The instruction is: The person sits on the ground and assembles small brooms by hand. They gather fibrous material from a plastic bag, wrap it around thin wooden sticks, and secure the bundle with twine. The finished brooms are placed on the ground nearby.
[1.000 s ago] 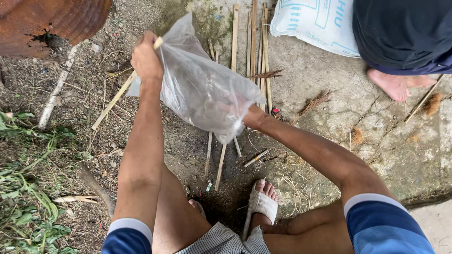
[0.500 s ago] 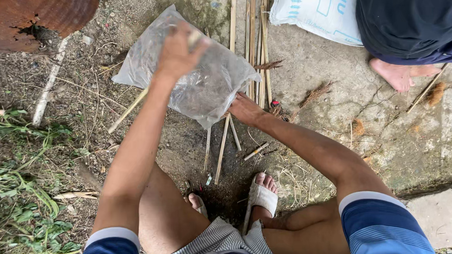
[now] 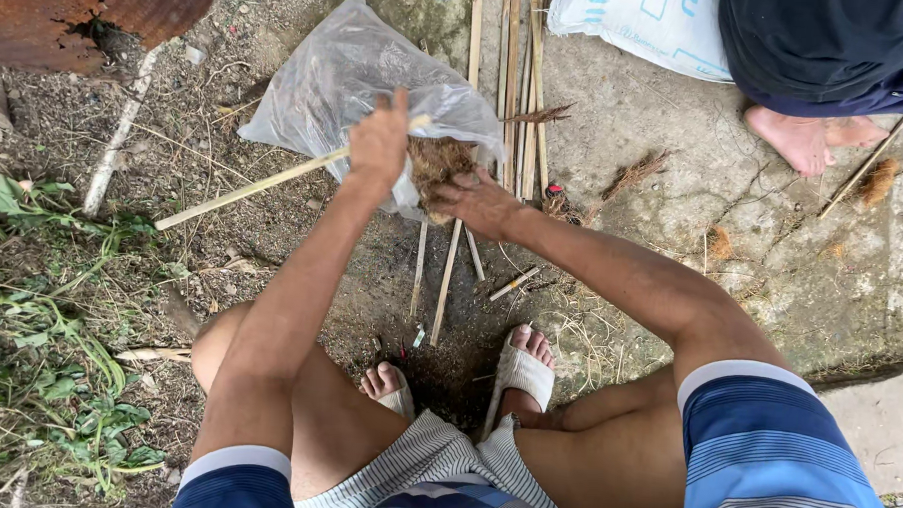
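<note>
**Ana:** Down by my feet, what do you see on the ground?

**Me:** I see my left hand (image 3: 378,141) up near the middle. Its fingers are shut tight around a long pale stick (image 3: 264,184). The stick runs out toward 8 o'clock from that hand.

**Ana:** And the other hand?

**Me:** My right hand (image 3: 478,200) is just at 4 o'clock from the left one. Its fingers curl around a clump of brown fiber (image 3: 437,163), and they touch it. The clump sits between my two hands.

**Ana:** Where is the bag?

**Me:** A clear plastic bag (image 3: 348,75) lies on the ground, at 12 o'clock from my hands. The brown fiber is at the bag's near edge. I cannot tell if part of it is inside.

**Ana:** What else is close?

**Me:** Thin bamboo sticks (image 3: 522,86) lie side by side at 1 o'clock from my right hand. A white sack (image 3: 645,25) sits far up at 1 o'clock. Another person's bare foot (image 3: 801,136) is at 2 o'clock. A rusty drum (image 3: 90,11) is at 10 o'clock, and green weeds (image 3: 37,370) are at 8 o'clock. My own feet are down at 6 o'clock.
</note>
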Motion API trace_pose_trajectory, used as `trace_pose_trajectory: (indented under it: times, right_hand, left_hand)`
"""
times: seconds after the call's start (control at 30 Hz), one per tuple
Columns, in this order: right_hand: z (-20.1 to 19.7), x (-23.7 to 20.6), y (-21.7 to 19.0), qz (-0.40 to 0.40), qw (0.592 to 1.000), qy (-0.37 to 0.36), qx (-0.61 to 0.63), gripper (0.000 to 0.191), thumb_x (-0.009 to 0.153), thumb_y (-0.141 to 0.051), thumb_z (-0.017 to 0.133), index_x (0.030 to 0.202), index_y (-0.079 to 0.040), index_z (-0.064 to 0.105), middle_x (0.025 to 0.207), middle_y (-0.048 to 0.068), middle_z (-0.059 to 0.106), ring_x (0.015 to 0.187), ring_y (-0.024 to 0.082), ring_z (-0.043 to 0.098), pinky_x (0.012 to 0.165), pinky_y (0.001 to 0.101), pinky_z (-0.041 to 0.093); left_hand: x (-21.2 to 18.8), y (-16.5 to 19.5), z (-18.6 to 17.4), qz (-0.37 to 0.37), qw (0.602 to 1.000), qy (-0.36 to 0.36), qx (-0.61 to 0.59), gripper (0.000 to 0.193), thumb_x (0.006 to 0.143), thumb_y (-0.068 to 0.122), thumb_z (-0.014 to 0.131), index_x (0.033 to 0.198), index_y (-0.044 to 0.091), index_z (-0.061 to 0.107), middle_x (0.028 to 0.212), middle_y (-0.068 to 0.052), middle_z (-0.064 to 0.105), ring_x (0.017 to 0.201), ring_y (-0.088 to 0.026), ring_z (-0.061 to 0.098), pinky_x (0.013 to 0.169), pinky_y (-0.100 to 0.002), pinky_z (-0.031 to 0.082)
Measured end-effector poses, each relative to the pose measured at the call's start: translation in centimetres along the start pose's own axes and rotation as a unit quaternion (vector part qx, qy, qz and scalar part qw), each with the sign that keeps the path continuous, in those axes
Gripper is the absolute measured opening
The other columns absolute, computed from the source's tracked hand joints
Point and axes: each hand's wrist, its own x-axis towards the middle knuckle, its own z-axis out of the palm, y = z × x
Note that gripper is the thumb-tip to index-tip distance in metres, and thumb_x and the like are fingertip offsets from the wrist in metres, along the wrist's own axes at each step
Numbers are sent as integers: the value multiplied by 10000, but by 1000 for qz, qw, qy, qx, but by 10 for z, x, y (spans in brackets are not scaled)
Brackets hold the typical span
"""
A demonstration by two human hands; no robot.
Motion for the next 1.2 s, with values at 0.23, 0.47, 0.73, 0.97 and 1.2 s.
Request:
trace_pose_trajectory:
  times: [0.23,0.47,0.73,0.97,1.2]
  right_hand:
    - [-2,-3,16,-34,995,88,-44,750,751,204,549,1381,-201,591,1606,50,376,1490,275,336,1230,615,165]
    - [-8,-3,16,54,987,120,87,493,845,-19,553,1335,-70,566,1402,178,533,1337,310,500,1183,567,346]
    - [-44,5,23,194,934,70,293,707,900,18,554,1549,-51,282,1527,205,401,1428,362,397,1217,451,368]
    - [-56,4,33,193,944,38,266,803,953,-44,573,1600,-137,106,1673,119,111,1550,276,79,1272,441,125]
    - [-46,-4,28,223,947,79,218,836,879,44,487,1603,-159,122,1641,222,134,1392,432,361,836,408,609]
  left_hand:
    - [2,-31,-32,-46,997,40,-51,477,889,-25,667,1319,35,472,1185,-239,635,907,-420,716,750,-477,606]
    - [-12,-7,-31,5,992,-29,-124,721,792,67,754,1404,25,375,1237,-276,568,980,-442,677,836,-507,567]
    - [-20,4,-24,112,981,-17,-157,392,998,-7,433,1357,144,483,1433,-362,440,1015,-493,673,838,-519,582]
    - [-20,-1,-24,120,984,-36,-127,466,1010,4,415,1390,212,588,1486,-314,408,997,-421,705,860,-481,581]
    - [-13,-18,-24,64,991,-93,-66,424,980,-72,495,1351,92,618,1514,-330,396,937,-355,744,752,-392,631]
